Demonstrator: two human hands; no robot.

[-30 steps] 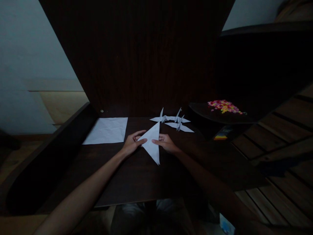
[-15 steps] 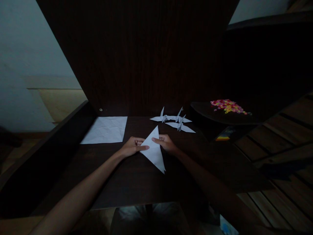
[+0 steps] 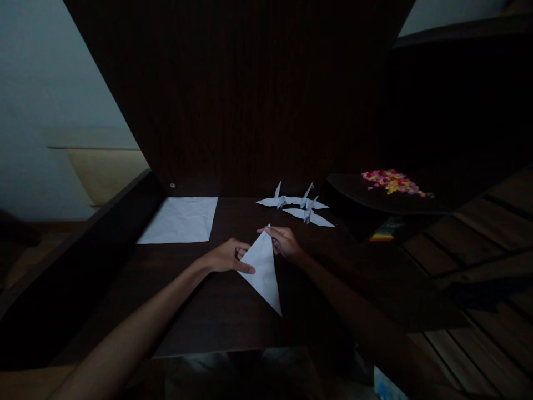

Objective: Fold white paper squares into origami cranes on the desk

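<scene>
A white sheet of paper folded into a narrow triangle (image 3: 263, 272) is held between my two hands above the dark desk. My left hand (image 3: 229, 256) grips its left edge, thumb on top and fingers underneath. At the top corner, my right hand (image 3: 283, 242) pinches the paper between thumb and fingers. Just beyond stand several white folded paper cranes; the nearest crane (image 3: 308, 215) lies with its wings spread, and others sit behind it. To the left, a flat white sheet of paper (image 3: 179, 220) with crease lines rests on the desk.
A dark side panel (image 3: 83, 261) borders the desk on the left, and a tall dark board (image 3: 250, 100) rises at the back. On a rounded shelf (image 3: 345, 189) at right lies a pile of small pink, red and yellow pieces (image 3: 393, 182).
The folded paper has shifted slightly toward me, its lower points now aligned as one. My right hand has moved up to its top corner; my left hand has slid slightly lower.
</scene>
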